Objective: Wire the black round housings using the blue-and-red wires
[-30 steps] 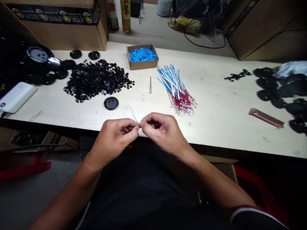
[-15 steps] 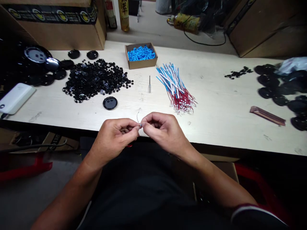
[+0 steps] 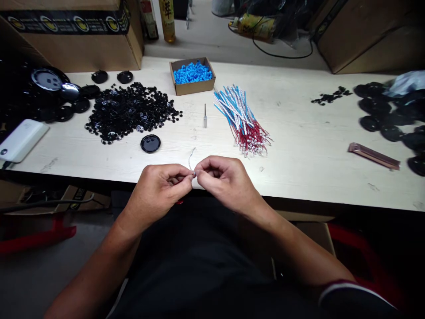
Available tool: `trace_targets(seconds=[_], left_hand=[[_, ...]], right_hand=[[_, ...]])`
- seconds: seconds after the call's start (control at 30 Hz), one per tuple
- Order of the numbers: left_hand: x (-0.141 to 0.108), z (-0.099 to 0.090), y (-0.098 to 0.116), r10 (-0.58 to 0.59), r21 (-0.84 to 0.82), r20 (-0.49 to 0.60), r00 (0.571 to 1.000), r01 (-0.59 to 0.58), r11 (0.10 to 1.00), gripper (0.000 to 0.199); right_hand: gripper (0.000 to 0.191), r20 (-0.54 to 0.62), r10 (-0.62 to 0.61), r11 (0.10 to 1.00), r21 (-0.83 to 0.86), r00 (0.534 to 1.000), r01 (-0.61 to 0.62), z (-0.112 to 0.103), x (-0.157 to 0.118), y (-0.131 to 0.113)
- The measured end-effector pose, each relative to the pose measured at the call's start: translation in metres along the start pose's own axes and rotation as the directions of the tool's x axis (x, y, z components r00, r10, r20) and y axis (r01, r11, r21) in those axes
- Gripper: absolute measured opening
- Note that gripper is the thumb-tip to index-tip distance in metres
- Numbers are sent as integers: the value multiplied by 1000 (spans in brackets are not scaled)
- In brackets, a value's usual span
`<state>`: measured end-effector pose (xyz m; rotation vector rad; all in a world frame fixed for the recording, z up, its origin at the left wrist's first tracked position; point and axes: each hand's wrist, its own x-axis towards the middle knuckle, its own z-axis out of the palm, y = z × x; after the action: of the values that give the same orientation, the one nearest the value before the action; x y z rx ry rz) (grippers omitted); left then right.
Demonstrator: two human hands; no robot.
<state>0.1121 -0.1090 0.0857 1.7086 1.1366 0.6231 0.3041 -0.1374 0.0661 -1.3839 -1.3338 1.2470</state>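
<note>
My left hand [image 3: 162, 186] and my right hand [image 3: 226, 179] meet fingertip to fingertip at the table's front edge, both closed in a pinch. A thin pale wire [image 3: 190, 158] rises from between them, its lower end hidden by the fingers. Which hand grips the wire, or what small part is at its end, is too small to tell. Just beyond my left hand lies a round black disc [image 3: 150, 143]. A small screwdriver [image 3: 205, 117] lies beyond the fingertips. To its right is a bundle of blue, white and red wires [image 3: 241, 117].
A small cardboard box [image 3: 193, 88] holds blue parts. Small black parts [image 3: 129, 110] are heaped at the left, near a white power bank [image 3: 24, 141]. Black round pieces [image 3: 375, 108] and a brownish wrapped strip [image 3: 373, 156] lie at the right. Large cartons stand behind.
The view has shifted slightly, so the things on the table appear a little displaced. Both hands keep the same pinch at the wire.
</note>
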Motion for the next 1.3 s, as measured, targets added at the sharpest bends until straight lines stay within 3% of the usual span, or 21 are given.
trace_targets(seconds=[0.47,1.03,1.3], left_hand=[[12,4,8,24,137,-3,1000,-24,990,17],[39,24,21,15,254,0,1000,-15,967,17],[54,33,28,-5,214,19,1000,1,977,16]], right_hand=[[9,-39,-25,1000,17,999,26,-9,4,5],[10,-74,-20,1000,9,997,21,-36,14,12],[8,-117,-76,997,-35,990,72,-49,20,10]])
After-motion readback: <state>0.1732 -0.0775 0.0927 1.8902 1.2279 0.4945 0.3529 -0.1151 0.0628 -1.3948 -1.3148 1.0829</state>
